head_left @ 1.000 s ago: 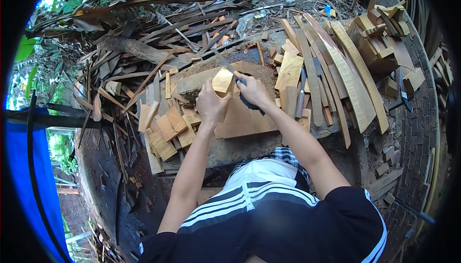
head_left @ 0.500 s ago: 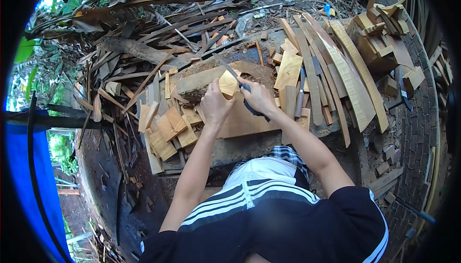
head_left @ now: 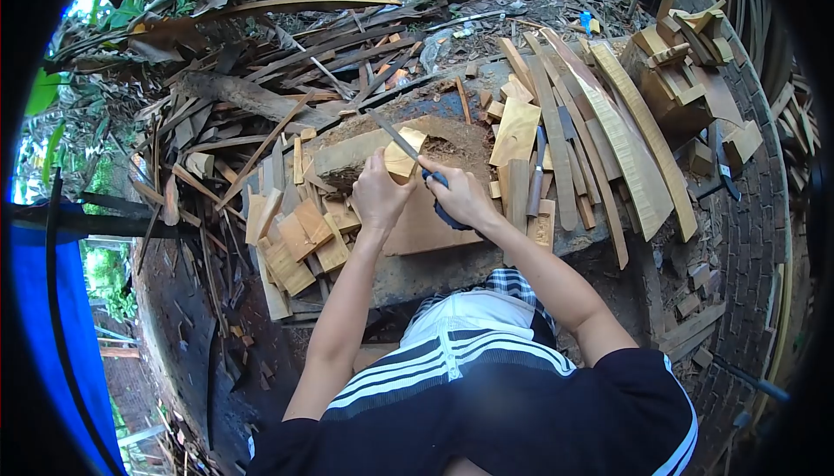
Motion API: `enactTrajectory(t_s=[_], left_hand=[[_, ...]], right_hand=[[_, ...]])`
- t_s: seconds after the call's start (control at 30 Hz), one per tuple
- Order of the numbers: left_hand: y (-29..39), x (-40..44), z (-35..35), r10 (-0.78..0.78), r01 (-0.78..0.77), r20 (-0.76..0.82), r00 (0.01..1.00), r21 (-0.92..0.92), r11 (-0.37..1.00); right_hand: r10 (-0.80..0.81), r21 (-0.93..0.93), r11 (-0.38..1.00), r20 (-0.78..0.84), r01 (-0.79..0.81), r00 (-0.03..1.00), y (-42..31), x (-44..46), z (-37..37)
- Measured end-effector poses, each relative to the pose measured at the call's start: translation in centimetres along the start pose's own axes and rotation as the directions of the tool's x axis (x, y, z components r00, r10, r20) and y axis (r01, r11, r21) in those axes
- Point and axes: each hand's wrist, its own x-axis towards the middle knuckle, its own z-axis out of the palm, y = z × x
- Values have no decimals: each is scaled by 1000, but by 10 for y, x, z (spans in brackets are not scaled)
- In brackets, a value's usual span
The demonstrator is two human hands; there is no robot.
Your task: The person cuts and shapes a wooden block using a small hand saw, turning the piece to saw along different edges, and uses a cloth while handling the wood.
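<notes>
Offcuts point(head_left: 287, 266) and curved slats point(head_left: 645, 194) flank the hands point(head_left: 382, 196).

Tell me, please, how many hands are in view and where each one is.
2. The left hand holds the wooden block; the right hand, just to its right, grips the long-bladed tool. No other hand shows.

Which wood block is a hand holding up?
The pale block in the left hand, with the grey blade crossing it. The loose blocks at its left lie with no hand on them.
</notes>
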Motion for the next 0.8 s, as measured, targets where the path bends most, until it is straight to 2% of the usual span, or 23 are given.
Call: enactTrajectory(t_s=[0.07, 0.13, 0.2, 0.23, 0.27, 0.33, 0.4, 0.47, 0.53, 0.57, 0.6, 0.67, 0.8], left_hand=[[-4, 1, -2, 36, -36, -25, 999, 9, 999], [-7, 8, 1, -124, 124, 13, 992, 16, 992], [-15, 9, 3, -131, 131, 5, 991, -35, 991], [-20, 7, 2, -99, 99, 5, 995, -48, 994], [-27, 6, 1, -72, 72, 4, 997, -55, 996], [-29, 3, -2, -118, 117, -22, 993, -68, 991], [-26, -2, -2, -163, 161, 1, 987, -160, 974], [-18, -6, 0, -140, 135, -29, 990, -114, 984], [-8, -9, -1, -130, 128, -77, 989, -33, 991], [-8, -9, -2, -149, 146, -59, 987, -61, 987], [-9, -7, -2, -145, 141, -62, 987, -69, 988], [-14, -6, -5, -199, 197, -23, 980, -79, 977], [-15, -10, -7, -147, 144, -20, 989, -94, 985]], right_hand=[[13, 32, 999, 35, -14, 999, 1, 23, -4], [7, 54, 998, 60, -10, 998, -5, 33, 3], [-52, -78, 996, -36, 50, 998, -10, 32, 12], [-97, -86, 992, -73, 91, 993, -12, 22, 17], [-116, -83, 990, -63, 110, 991, -11, 13, 21], [-84, -40, 995, 45, 86, 995, -21, -11, 16], [-72, -82, 994, 70, 77, 995, -15, 6, 13], [21, -98, 995, -29, -24, 999, -2, 45, 17], [9, -125, 992, -52, -15, 999, -6, 51, 21], [6, -159, 987, -78, -18, 997, -6, 53, 20], [-91, -106, 991, -74, 83, 993, -7, 39, 21], [-154, -106, 983, -53, 148, 987, -11, 12, 25], [-26, -90, 996, 26, 28, 999, -11, 30, 12]])
